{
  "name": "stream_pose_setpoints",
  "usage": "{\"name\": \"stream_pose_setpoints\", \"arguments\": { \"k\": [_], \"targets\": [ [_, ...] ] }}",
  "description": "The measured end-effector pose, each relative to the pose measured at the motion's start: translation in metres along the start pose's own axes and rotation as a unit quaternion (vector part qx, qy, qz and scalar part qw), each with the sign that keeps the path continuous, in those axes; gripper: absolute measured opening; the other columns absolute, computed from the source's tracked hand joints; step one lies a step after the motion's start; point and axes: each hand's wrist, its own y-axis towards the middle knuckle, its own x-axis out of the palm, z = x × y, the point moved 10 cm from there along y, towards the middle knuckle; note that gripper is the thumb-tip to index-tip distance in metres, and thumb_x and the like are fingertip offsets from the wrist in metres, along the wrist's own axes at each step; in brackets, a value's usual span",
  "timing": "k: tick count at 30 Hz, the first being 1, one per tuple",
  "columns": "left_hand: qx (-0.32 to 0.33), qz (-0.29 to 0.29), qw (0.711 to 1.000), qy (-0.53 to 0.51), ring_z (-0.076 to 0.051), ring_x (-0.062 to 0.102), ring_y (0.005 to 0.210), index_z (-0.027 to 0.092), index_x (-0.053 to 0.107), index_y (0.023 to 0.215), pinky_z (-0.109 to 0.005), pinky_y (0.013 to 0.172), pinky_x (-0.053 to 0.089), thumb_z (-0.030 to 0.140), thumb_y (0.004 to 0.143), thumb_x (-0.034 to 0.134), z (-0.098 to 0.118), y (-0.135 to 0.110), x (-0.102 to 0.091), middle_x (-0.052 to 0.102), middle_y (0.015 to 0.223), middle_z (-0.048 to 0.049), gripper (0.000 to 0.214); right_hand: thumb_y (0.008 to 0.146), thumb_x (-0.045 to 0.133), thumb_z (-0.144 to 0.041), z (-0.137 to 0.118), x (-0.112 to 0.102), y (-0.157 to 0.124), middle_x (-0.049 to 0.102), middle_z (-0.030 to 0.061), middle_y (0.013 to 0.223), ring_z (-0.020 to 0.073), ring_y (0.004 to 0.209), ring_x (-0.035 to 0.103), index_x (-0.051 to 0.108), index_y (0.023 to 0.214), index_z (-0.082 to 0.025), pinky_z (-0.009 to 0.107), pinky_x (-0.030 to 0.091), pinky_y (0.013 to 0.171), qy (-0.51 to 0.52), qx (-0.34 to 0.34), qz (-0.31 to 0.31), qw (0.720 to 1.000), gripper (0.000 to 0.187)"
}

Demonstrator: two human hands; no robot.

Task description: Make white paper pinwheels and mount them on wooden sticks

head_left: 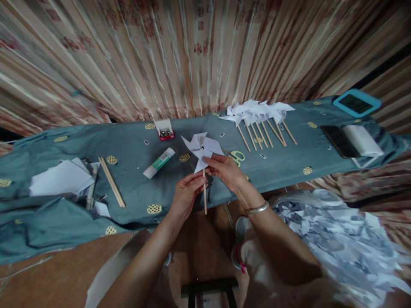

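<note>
A white paper pinwheel (201, 145) with a dark pin at its centre stands upright before me on a wooden stick (205, 196). My left hand (189, 190) pinches the stick just below the blades. On the pinwheel's lower right, my right hand (226, 171) holds a blade between thumb and fingers, close to the stick. A glue stick (159, 163) lies to the left of the pinwheel. Behind it is an open red box (165, 133) of small metal pins. Green-handled scissors (237, 157) lie partly hidden behind my right hand.
Several pinwheels (257, 112) lie in a row at the back right. Loose sticks (111, 182) and white paper sheets (61, 177) are at left. A phone (340, 141), a white pack (362, 140) and a blue-framed device (357, 102) sit far right. A bag of paper pieces (340, 239) stands below.
</note>
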Motion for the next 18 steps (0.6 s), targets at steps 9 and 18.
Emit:
{"name": "stream_pose_setpoints", "arguments": {
  "k": [9, 18],
  "targets": [
    [0.002, 0.014, 1.000, -0.002, -0.008, 0.063, 0.062, 0.014, 0.077, 0.076, -0.021, 0.067, 0.051, 0.025, 0.040, 0.096, 0.0020, 0.0000, -0.0023, 0.073, 0.068, 0.0000, 0.042, 0.051, 0.090, -0.044, 0.0034, -0.0007, 0.0004, 0.062, -0.0051, 0.058, 0.0038, 0.053, 0.056, 0.069, 0.066, -0.016, 0.014, 0.046, 0.051, -0.001, 0.006, 0.001, 1.000, 0.038],
    [0.013, 0.014, 1.000, -0.004, -0.007, 0.062, 0.060, 0.015, 0.077, 0.074, -0.020, 0.065, 0.052, 0.026, 0.041, 0.095, 0.0098, 0.0028, -0.0052, 0.072, 0.066, 0.0009, 0.039, 0.062, 0.087, -0.040, 0.0059, -0.0023, 0.0030, 0.071, 0.0002, 0.071, 0.0062, 0.059, 0.059, 0.072, 0.073, -0.017, 0.018, 0.048, 0.056, -0.014, 0.014, -0.006, 1.000, 0.029]
  ]
}}
